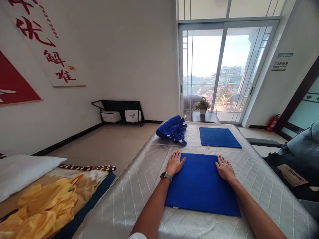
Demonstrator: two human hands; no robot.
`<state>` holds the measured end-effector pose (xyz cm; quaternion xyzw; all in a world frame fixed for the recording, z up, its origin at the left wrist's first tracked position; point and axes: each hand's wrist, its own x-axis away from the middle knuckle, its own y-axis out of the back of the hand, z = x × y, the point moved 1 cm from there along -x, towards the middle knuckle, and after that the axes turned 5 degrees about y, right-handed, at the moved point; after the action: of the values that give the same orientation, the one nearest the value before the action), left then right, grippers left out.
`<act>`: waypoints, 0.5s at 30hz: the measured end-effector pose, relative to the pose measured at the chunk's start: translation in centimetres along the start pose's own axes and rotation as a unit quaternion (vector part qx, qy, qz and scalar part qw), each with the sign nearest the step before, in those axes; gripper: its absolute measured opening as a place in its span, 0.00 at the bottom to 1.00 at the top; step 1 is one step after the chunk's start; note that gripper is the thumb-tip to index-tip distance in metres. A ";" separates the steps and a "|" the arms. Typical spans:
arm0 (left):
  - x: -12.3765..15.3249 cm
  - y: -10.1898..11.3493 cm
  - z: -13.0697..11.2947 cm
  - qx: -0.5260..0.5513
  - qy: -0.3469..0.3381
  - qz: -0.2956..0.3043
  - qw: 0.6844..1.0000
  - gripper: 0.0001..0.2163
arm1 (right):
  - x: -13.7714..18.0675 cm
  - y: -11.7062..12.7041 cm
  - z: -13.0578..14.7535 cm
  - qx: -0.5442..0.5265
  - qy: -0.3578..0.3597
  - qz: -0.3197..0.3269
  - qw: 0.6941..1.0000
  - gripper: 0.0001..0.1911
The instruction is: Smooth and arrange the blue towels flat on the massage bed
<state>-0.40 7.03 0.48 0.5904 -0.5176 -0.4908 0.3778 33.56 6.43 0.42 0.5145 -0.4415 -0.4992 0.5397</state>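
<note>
A folded blue towel [199, 184] lies flat on the silver quilted bed cover [134, 196] right in front of me. My left hand [174, 163] rests flat on its far left corner, fingers spread, with a watch on the wrist. My right hand [225, 168] lies flat on the far right edge, fingers stretched out. Neither hand holds anything. Farther back, a second folded blue towel [218, 137] lies flat, and a crumpled heap of blue towels [172, 129] sits to its left.
A second bed at the left carries a yellow cloth [42, 205] and a white pillow [23, 172]. A small table with a potted plant [203, 106] stands before the glass sliding door. A fire extinguisher [272, 122] leans at the right wall; a dark chair [294, 156] stands on the right.
</note>
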 end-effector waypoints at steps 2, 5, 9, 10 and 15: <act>0.0 0.0 0.1 0.003 0.001 0.000 1.000 0.39 | 0.0 0.0 0.0 0.000 -0.001 0.002 1.000 0.35; 0.0 -0.1 0.1 0.006 0.006 0.000 1.000 0.38 | 0.1 0.2 0.2 0.005 0.000 0.007 1.000 0.35; -0.1 -0.1 0.2 0.009 0.009 -0.001 1.000 0.38 | 0.4 0.9 0.6 0.014 -0.001 0.018 1.000 0.34; -0.1 -0.2 0.2 0.009 0.007 0.000 1.000 0.38 | 0.4 1.1 0.8 0.015 -0.002 0.021 1.000 0.34; -0.1 -0.4 0.4 0.007 0.005 -0.013 1.000 0.38 | 0.9 1.7 1.0 0.016 -0.004 0.029 0.999 0.34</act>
<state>-0.71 7.18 0.03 0.6022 -0.5115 -0.4886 0.3702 32.77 5.38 2.21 0.5079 -0.4661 -0.4786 0.5438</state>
